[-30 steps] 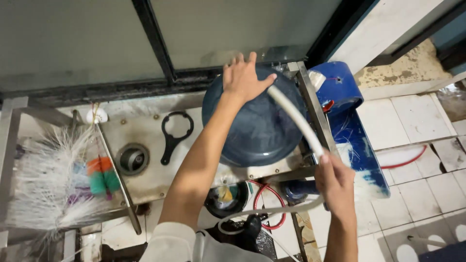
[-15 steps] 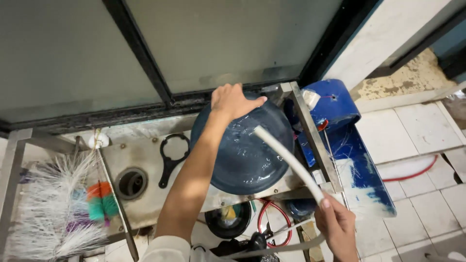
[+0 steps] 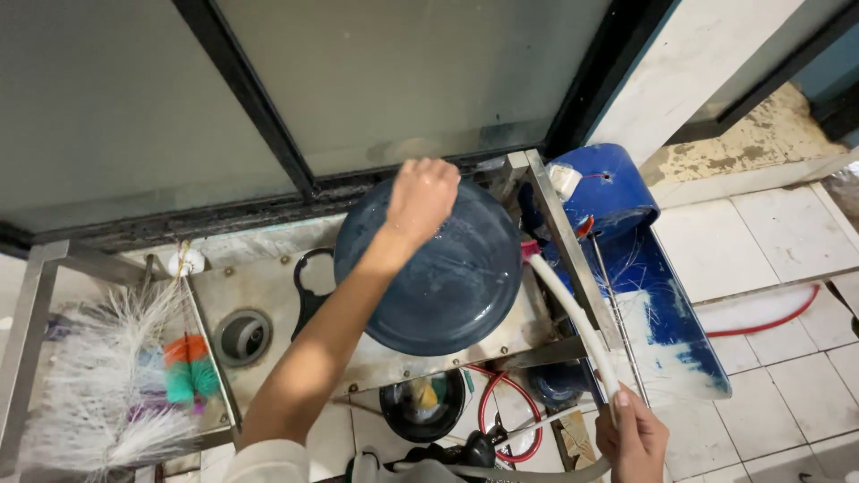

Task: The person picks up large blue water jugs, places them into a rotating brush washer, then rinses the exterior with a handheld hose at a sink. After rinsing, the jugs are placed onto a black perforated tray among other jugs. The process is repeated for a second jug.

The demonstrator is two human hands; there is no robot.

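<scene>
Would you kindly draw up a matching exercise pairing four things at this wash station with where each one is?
Things:
1. left hand
2. right hand
3. bottle brushes
4. drain hole

Places:
A. in the steel top, left of the bottle
B. on the upturned blue water bottle
C. in the rack at far left
D. gripping the white hose

Pairs: 1-B, 2-D, 3-C, 4-A
</scene>
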